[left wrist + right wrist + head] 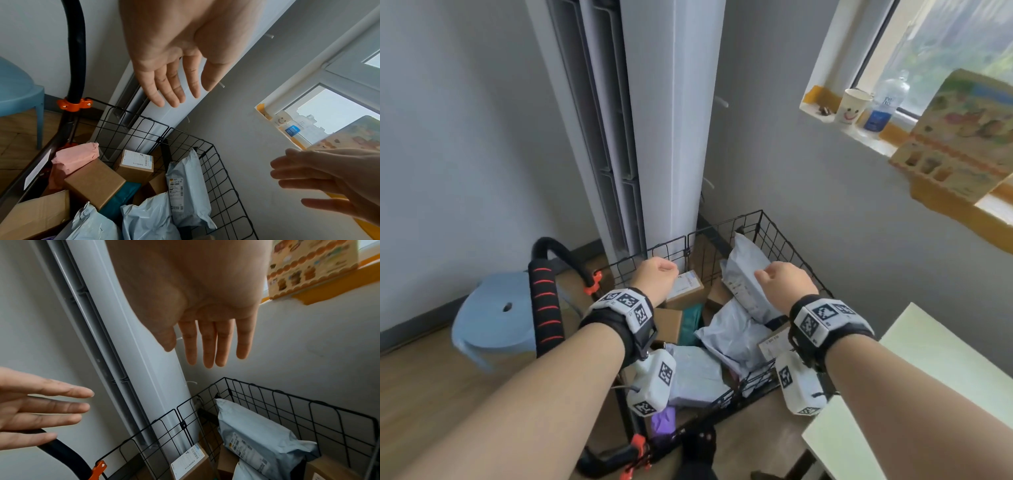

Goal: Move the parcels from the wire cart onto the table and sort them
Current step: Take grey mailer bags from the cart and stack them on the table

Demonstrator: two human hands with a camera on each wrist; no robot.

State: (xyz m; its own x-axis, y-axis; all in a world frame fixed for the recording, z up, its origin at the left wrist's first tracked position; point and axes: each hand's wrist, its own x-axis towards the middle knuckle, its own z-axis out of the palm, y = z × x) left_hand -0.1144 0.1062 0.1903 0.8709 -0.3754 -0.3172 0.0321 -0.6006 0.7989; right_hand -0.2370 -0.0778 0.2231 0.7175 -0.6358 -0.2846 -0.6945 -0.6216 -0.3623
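The parcels [736, 329], grey poly bags and brown boxes, lie heaped in the wire cart [784, 240], none yet on the table [945, 359] at my right. My left hand [174, 61] and right hand [205, 318] hover above the heap, fingers straight and spread, holding nothing. Risk, as I judge it: the upright grey bag [189, 186] leans on the mesh; slick film could slip my grip, and lifting one parcel may topple its neighbours.

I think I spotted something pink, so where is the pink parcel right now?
In the left wrist view, the pink parcel lies at the wire cart's left edge, against a brown box.
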